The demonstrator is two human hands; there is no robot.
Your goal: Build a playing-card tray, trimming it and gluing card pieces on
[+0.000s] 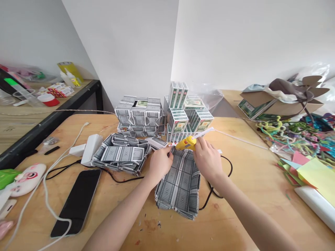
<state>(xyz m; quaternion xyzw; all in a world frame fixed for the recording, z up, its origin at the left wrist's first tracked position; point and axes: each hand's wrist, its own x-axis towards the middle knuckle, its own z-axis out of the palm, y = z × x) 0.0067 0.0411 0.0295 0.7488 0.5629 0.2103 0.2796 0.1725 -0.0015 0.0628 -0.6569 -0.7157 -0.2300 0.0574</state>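
Note:
My right hand is wrapped round a yellow hot glue gun, with a white glue stick sticking out of its back. The gun's nozzle points left, close to my left hand. My left fingers are pinched on what looks like a playing card, mostly hidden, of which a bit of red and white face shows. Both hands are over the far end of an open box made of grey-backed playing cards. Just beyond my left hand lies a folded grey card piece.
Left stands another card box holding loose cards. Behind are a card-built block and stacked boxed decks. A phone, white cable and white adapter lie left. Pipe cleaners and coloured paper lie right.

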